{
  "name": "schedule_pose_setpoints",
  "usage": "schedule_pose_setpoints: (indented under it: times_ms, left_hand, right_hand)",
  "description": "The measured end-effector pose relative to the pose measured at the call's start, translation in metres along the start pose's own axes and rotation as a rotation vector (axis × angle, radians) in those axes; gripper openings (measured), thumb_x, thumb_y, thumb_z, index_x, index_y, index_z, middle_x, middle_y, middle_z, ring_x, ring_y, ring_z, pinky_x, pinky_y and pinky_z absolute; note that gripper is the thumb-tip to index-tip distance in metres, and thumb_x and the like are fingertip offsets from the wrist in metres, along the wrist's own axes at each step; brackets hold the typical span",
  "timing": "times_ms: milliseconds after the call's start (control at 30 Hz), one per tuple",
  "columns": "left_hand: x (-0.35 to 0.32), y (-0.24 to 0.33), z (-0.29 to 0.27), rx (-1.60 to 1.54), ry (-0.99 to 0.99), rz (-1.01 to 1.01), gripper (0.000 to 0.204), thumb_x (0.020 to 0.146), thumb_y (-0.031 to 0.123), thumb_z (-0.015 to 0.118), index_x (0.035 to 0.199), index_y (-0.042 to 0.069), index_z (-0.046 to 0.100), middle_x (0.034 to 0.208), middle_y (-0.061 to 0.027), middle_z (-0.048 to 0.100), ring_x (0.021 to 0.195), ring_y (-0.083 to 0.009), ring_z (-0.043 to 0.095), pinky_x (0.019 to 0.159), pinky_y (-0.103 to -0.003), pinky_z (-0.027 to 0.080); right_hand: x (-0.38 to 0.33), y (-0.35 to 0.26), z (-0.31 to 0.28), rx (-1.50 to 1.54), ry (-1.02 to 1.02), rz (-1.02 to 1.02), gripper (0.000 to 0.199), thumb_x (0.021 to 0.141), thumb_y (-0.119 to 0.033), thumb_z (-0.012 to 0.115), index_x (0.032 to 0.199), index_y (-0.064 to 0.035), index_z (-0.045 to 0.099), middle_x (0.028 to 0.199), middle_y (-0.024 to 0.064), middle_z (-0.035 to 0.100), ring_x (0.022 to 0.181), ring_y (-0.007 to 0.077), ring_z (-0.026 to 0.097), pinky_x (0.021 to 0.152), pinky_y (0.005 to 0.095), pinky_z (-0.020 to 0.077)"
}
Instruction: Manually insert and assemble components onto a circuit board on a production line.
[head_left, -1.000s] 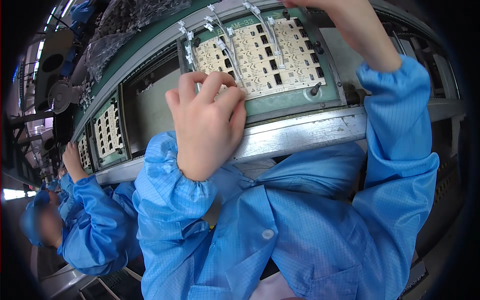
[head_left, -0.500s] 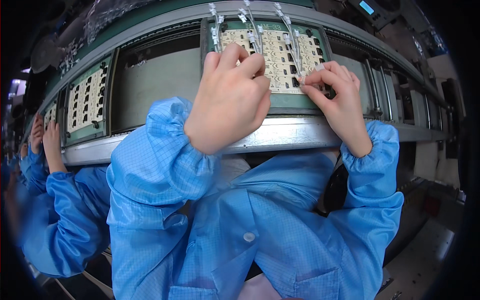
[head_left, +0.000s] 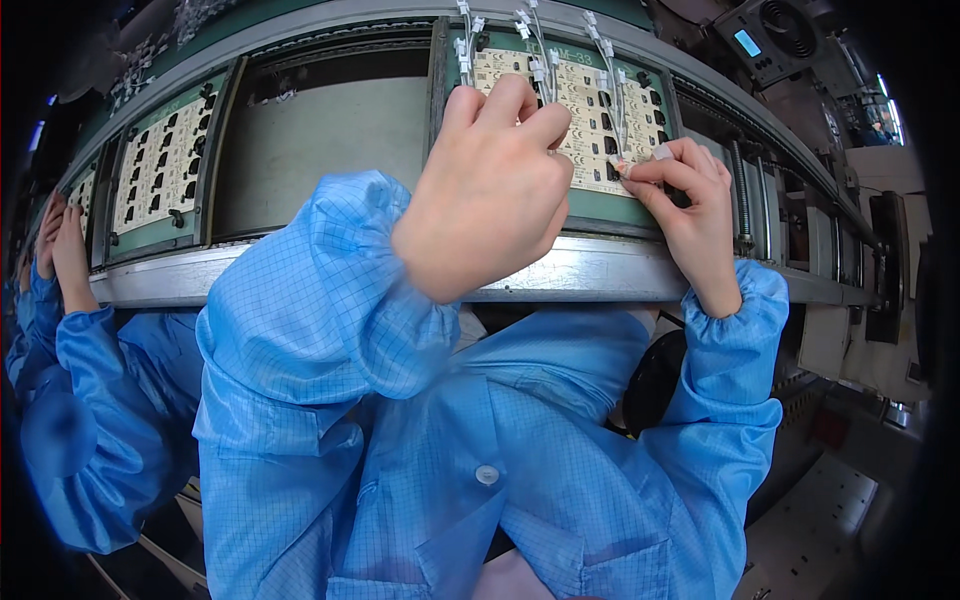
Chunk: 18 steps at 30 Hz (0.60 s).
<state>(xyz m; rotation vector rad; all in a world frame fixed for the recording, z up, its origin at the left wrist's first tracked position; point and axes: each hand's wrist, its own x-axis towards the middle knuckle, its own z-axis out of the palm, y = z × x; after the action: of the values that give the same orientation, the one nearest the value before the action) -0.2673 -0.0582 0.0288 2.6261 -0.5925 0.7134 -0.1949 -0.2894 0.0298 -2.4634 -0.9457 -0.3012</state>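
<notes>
A cream circuit board panel (head_left: pixel 590 90) with rows of black parts sits in a green carrier (head_left: pixel 610 207) in front of me. Thin grey cables (head_left: pixel 612 100) with white plugs lie across it from the far rail. My right hand (head_left: pixel 700 200) is at the panel's near right corner, thumb and forefinger pinching a small white cable plug (head_left: pixel 621 166) close to a black part. Over the panel's left half is my left hand (head_left: pixel 490 190), fingers curled down. Its back hides the fingertips and whatever they may hold.
A metal rail (head_left: pixel 590 268) runs along the line's near edge. Left of my carrier lies a grey plate (head_left: pixel 330 150), then another green carrier (head_left: pixel 195 210) with a similar panel. Further left, another person's hands (head_left: pixel 65 250) work. A device with a lit screen (head_left: pixel 747 42) stands far right.
The view has shifted, so the panel and cables sit further right in the picture. Both hands stay at the panel, the right still pinching the plug. The co-worker's hands are closer together.
</notes>
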Motion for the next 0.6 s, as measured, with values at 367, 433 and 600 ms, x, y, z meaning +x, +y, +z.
schedule_pose_setpoints:
  times_ms: [367, 433, 600]
  left_hand:
    - [0.012, -0.004, 0.006, 0.003, 0.020, 0.005, 0.014, 0.074, 0.019, 0.069, 0.071, 0.005, 0.071, 0.091, -0.0064, 0.060, 0.099, -0.0267, 0.053, 0.085, -0.041, 0.040]
    - [0.031, -0.005, 0.009, 0.096, 0.003, -0.181, 0.018, 0.081, 0.025, 0.070, 0.080, 0.008, 0.071, 0.093, -0.0058, 0.062, 0.097, -0.0283, 0.055, 0.083, -0.042, 0.042]
    - [0.111, -0.013, 0.066, 0.341, -0.013, -0.358, 0.048, 0.081, 0.050, 0.070, 0.103, 0.008, 0.069, 0.102, -0.0100, 0.068, 0.103, -0.0328, 0.061, 0.087, -0.045, 0.044]
  right_hand:
    - [0.006, 0.001, -0.030, -0.140, -0.205, -0.251, 0.020, 0.080, -0.011, 0.067, 0.098, -0.0125, 0.077, 0.106, 0.0057, 0.060, 0.103, 0.0248, 0.055, 0.108, 0.0449, 0.0299]
    - [0.035, 0.010, -0.029, -0.038, -0.249, -0.262, 0.020, 0.080, -0.009, 0.064, 0.095, -0.0097, 0.076, 0.106, 0.0070, 0.061, 0.106, 0.0269, 0.056, 0.104, 0.0424, 0.0366]
    - [0.137, 0.073, 0.000, -0.002, 0.066, -0.211, 0.037, 0.082, -0.001, 0.056, 0.116, -0.0052, 0.068, 0.114, 0.0130, 0.067, 0.109, 0.0300, 0.063, 0.100, 0.0370, 0.0475]
